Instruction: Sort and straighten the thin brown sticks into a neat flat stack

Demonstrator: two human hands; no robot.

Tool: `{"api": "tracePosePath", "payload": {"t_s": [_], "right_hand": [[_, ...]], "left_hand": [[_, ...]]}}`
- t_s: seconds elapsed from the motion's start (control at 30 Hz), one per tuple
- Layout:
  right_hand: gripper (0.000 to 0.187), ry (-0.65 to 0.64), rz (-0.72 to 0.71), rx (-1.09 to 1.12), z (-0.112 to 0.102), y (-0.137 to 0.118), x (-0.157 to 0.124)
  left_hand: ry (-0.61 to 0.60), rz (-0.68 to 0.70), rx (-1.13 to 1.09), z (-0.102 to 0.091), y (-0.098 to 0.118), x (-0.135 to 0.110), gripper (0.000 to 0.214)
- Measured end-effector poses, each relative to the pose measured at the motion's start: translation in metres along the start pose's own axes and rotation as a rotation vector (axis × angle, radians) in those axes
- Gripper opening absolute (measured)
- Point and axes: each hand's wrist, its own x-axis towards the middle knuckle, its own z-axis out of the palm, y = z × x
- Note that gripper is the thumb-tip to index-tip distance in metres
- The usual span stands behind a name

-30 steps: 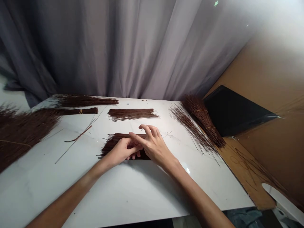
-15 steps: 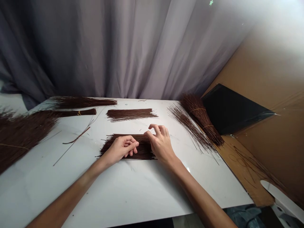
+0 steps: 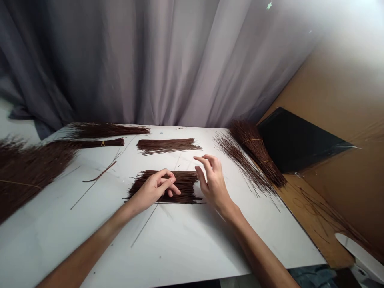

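Note:
My left hand (image 3: 156, 186) is closed in a pinch on a thin brown stick (image 3: 144, 226), whose lower end slants out toward the table's front. It hovers over or rests on a flat pile of dark brown sticks (image 3: 187, 188) lying side by side; contact is hard to tell. My right hand (image 3: 213, 178) is at the pile's right end with thumb and fingers apart, and nothing shows between them. Behind the pile lies a smaller row of cut brown sticks (image 3: 168, 145).
On the right lie loose sticks (image 3: 244, 162) and a tied bundle (image 3: 261, 150) beside a black panel (image 3: 300, 140). Bushy bundles (image 3: 33, 176) and a yellow-tied bundle (image 3: 93, 144) are at left. A few crossed strips (image 3: 100, 172) lie on the white table (image 3: 186, 244). Grey curtain (image 3: 168, 60) hangs behind.
A thin stick now shows in my left hand, slanting toward me. My right hand has moved right, off the pile, and its fingers have spread. The view has shifted slightly.

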Motion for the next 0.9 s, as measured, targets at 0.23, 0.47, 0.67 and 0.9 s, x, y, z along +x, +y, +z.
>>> {"api": "tracePosePath", "payload": {"t_s": [0.23, 0.47, 0.67, 0.9], "right_hand": [[0.038, -0.236, 0.268, 0.389, 0.011, -0.032, -0.011], [0.036, -0.342, 0.267, 0.518, 0.016, -0.047, -0.013], [0.041, -0.413, 0.352, 0.606, 0.008, -0.045, -0.010], [0.043, -0.469, 0.404, 0.752, 0.013, -0.045, -0.009]], "left_hand": [[0.122, 0.000, -0.470, 0.005, 0.010, -0.003, 0.025], [0.247, 0.075, -0.330, 0.001, 0.006, 0.001, 0.023], [0.276, 0.225, 0.018, -0.001, 0.007, 0.000, 0.030], [0.318, 0.227, -0.001, 0.004, 0.000, 0.002, 0.031]]}}
